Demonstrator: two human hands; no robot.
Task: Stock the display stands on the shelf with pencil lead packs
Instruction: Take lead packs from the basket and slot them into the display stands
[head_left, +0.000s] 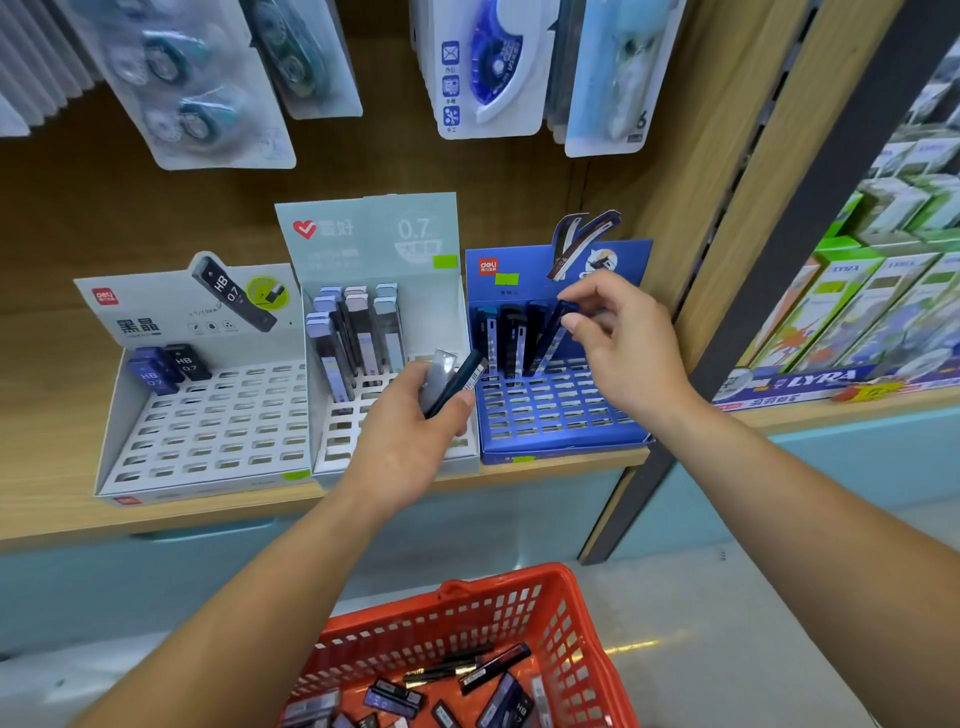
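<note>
Closest to me is the red basket (569, 644) on the floor, with loose packs (493, 670) of pencil lead lying flat in it at all angles. Above it my two hands are apart, each closed round stock. My left hand (410, 431) grips two packs together in front of the middle stand (374, 234): a dark pack (460, 379) and a pale grey pack (439, 374), both with their long axes running from my palm up and to the right, free ends aimed at the blue stand (561, 415). My right hand (623, 343) pinches the top of a dark blue pack (553, 332) between thumb and forefinger. That pack is tilted, its upper end leaning right toward my fingers, its lower end down at the back row of the blue stand's slots, just beside three packs that stand nearly upright there. I cannot tell whether its foot is seated in a slot. The middle stand holds a cluster of pale-capped packs upright at its back left. The white stand (208, 415) on the left has two short packs marked HB 0.7 leaning in its far left corner. All three stands sit side by side on the wooden shelf (52, 509), with carded correction tapes (488, 67) hanging above.
</note>
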